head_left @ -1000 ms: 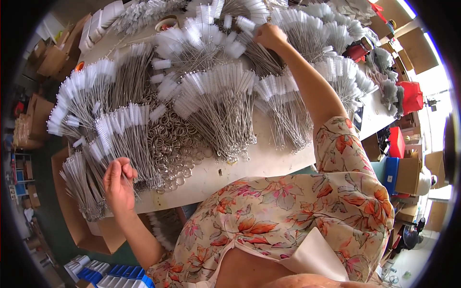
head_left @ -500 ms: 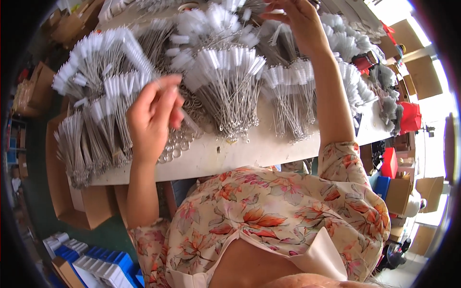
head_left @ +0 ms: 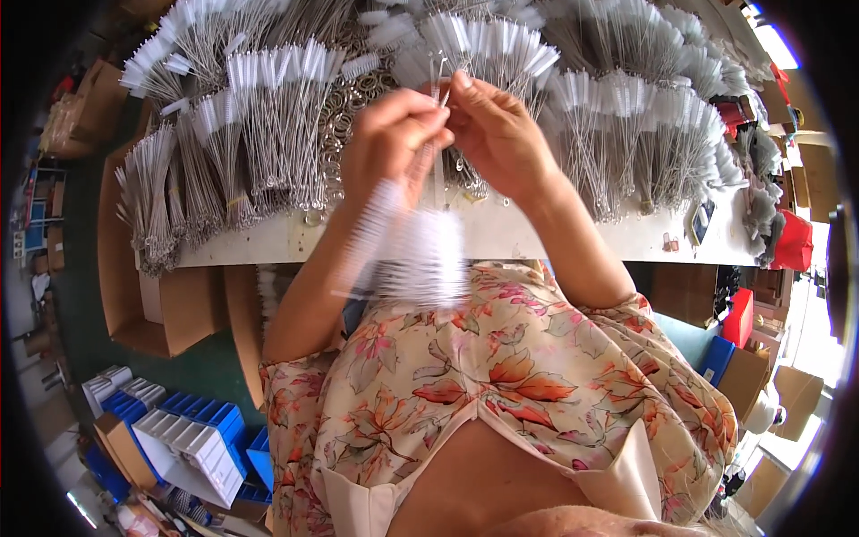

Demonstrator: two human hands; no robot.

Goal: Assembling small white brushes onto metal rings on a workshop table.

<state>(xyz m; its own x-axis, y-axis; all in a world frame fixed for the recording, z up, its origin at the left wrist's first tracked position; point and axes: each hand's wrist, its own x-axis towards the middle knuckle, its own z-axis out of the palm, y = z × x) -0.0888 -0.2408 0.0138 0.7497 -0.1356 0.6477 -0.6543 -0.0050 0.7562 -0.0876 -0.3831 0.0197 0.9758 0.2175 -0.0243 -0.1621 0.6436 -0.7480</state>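
Left hand (head_left: 386, 148) curled on stems of white brushes (head_left: 434, 259); blurred heads lie shirtward, past the table's (head_left: 512, 234) near edge, long axis roughly square to it. Right hand (head_left: 501, 134) pinches nearer the stem tips, opposite the heads. Ring pile (head_left: 365, 88), standing bundles (head_left: 286, 116) beyond.

- I can read no lettering, number or sign anywhere from my head view.
- On the open brown cardboard carton (head_left: 192, 313) below the tabletop, I make out no legible print.
- On the white rectangular plastic bin (head_left: 183, 447) at lower left, I find nothing readable either.
- The small dark flat rectangular object (head_left: 702, 222) at the table's right is too small for me to read.
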